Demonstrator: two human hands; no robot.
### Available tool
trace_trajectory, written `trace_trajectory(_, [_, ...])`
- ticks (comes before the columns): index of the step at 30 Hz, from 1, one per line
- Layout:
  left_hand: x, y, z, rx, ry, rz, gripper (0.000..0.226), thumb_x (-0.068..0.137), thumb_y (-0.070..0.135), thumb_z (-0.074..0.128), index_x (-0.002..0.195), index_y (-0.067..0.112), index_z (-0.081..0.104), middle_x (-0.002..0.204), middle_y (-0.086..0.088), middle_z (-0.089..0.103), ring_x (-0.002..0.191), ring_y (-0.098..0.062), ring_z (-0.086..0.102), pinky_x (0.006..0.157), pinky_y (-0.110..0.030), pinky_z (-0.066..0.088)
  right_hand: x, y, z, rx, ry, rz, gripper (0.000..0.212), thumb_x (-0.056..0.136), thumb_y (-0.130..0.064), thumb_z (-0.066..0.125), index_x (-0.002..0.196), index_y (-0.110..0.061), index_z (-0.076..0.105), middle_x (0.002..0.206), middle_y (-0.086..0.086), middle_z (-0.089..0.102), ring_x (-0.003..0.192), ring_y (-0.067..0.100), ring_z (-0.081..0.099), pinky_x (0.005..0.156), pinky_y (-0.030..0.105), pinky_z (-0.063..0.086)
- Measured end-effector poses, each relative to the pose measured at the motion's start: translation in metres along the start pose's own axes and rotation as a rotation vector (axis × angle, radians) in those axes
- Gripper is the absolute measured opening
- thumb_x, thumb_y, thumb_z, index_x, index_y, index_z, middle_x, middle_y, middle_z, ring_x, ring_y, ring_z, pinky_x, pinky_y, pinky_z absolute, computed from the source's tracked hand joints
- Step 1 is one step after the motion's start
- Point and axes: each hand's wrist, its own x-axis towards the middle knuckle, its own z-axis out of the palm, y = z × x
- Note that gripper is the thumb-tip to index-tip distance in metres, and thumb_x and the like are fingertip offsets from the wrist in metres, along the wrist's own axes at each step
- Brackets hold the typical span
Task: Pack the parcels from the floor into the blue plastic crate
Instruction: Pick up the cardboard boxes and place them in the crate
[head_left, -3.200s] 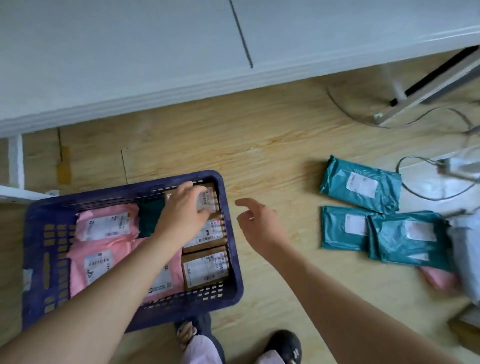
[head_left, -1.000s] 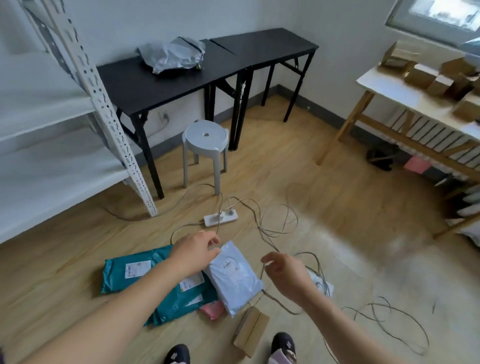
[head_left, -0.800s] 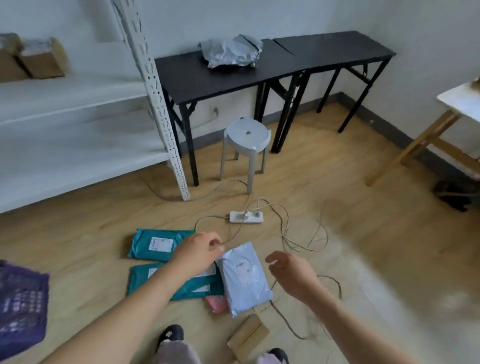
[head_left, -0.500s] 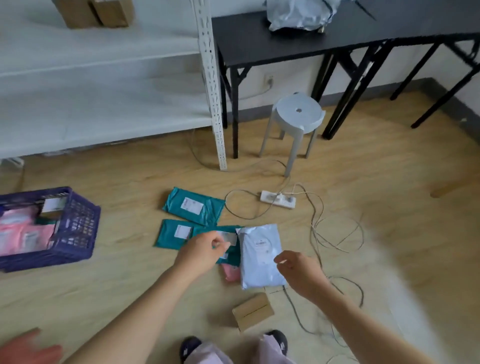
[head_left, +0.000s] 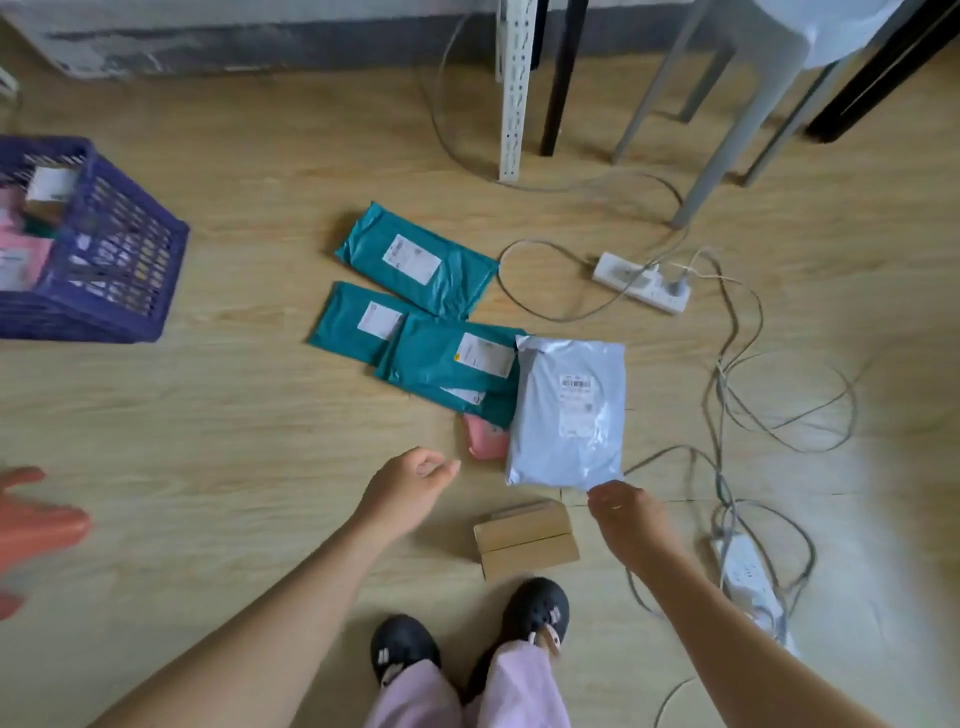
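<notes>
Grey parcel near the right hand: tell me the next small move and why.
Probably lower the right hand onto the near corner of the grey parcel and pinch it. That hand hovers right at that corner, holding nothing, and the grey parcel lies on top of a teal parcel and the pink parcel, so it should lift free first. The blue crate waits to the left.

The crate (head_left: 104, 260) sits on the floor (head_left: 234, 441) at far left, with parcels in it. Well apart to its right lies a cluster: the rear mailer (head_left: 415, 265), the left mailer (head_left: 358, 325) before it, and the middle mailer (head_left: 447, 364) overlapping that. The large mailer (head_left: 571, 410) laps over the middle mailer's right edge — a small parcel (head_left: 485, 441) pokes out beneath. The box (head_left: 524, 538) lies nearer still. A power strip (head_left: 641, 283) lies right of the rear mailer.
</notes>
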Motion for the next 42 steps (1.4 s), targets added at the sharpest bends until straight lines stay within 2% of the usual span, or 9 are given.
trace_trajectory(6, [0.093,-0.077,0.099,-0.077,-0.057,-0.164,0.050,0.091,0.047,0.052,0.131,0.016,0.051,0.137,-0.001,0.052,0.123,-0.020,0.050,0.100,-0.032,0.040,0.112,0.070,0.103,0.105,-0.054,0.163,0.034,0.093,-0.024,0.051,0.121,-0.008,0.061,0.128,0.013,0.058,0.115,0.030,0.053,0.084,0.027,0.039])
trace_trajectory(10, [0.146,-0.120,0.154,-0.146,-0.084,-0.312,0.058,0.090,0.051,0.051,0.138,0.019,0.044,0.145,0.001,0.043,0.129,-0.024,0.044,0.106,-0.041,0.039,0.164,0.097,0.155,0.230,-0.106,0.273,0.050,0.092,-0.042,0.049,0.133,-0.012,0.048,0.130,0.011,0.055,0.099,0.026,0.050,0.081,0.031,0.041])
trace_trajectory(15, [0.184,-0.145,0.195,-0.382,-0.268,-0.608,0.080,0.087,0.064,0.044,0.151,0.024,0.017,0.158,-0.003,0.015,0.141,-0.031,0.027,0.105,-0.051,0.038,0.207,0.106,0.199,0.406,-0.187,0.365,0.059,0.094,-0.053,0.039,0.141,-0.017,0.039,0.139,0.010,0.045,0.124,0.032,0.044,0.102,0.047,0.041])
trace_trajectory(20, [0.179,-0.138,0.201,-0.575,-0.376,-0.768,0.090,0.080,0.073,0.044,0.151,0.027,0.014,0.160,-0.004,0.004,0.146,-0.029,0.013,0.110,-0.052,0.033,0.204,0.096,0.217,0.423,-0.136,0.459,0.047,0.096,-0.041,0.035,0.134,-0.014,0.039,0.112,0.010,0.050,0.105,0.032,0.050,0.098,0.048,0.044])
trace_trajectory(24, [0.157,-0.131,0.174,-0.557,-0.300,-0.742,0.084,0.083,0.070,0.043,0.151,0.027,0.016,0.160,-0.004,0.007,0.145,-0.028,0.016,0.110,-0.053,0.031,0.182,0.079,0.207,0.619,-0.130,0.533,0.050,0.094,-0.047,0.041,0.130,-0.011,0.039,0.110,0.010,0.046,0.093,0.027,0.048,0.090,0.043,0.044])
trace_trajectory(27, [0.139,-0.123,0.141,-0.549,-0.194,-0.646,0.069,0.088,0.064,0.042,0.145,0.027,0.030,0.153,-0.003,0.026,0.139,-0.028,0.028,0.106,-0.051,0.034,0.162,0.055,0.191,0.720,-0.155,0.619,0.065,0.080,-0.059,0.055,0.124,-0.013,0.042,0.117,0.012,0.049,0.107,0.032,0.049,0.092,0.051,0.046])
trace_trajectory(29, [0.126,-0.115,0.115,-0.530,-0.136,-0.558,0.049,0.090,0.062,0.042,0.116,0.022,0.053,0.116,-0.006,0.051,0.109,-0.024,0.051,0.095,-0.042,0.038,0.145,0.036,0.174,0.820,-0.178,0.671,0.062,0.075,-0.055,0.064,0.116,-0.013,0.046,0.110,0.012,0.050,0.101,0.030,0.050,0.075,0.043,0.050])
trace_trajectory(32, [0.098,-0.092,0.070,-0.545,-0.051,-0.458,0.035,0.093,0.056,0.042,0.075,0.027,0.049,0.074,0.005,0.040,0.067,-0.008,0.040,0.077,-0.035,0.039,0.119,0.007,0.143,0.895,-0.211,0.629,0.052,0.072,-0.047,0.068,0.106,-0.012,0.050,0.095,0.010,0.053,0.081,0.024,0.053,0.062,0.034,0.047])
trace_trajectory(42, [-0.038,-0.022,-0.109,-0.735,0.042,-0.322,0.038,0.089,0.057,0.048,0.106,0.025,0.059,0.104,0.001,0.061,0.101,-0.020,0.058,0.092,-0.040,0.049,-0.027,-0.132,0.014,0.865,-0.221,0.244,0.027,0.077,-0.032,0.064,0.102,-0.022,0.059,0.092,0.007,0.059,0.083,0.023,0.053,0.064,0.028,0.043])
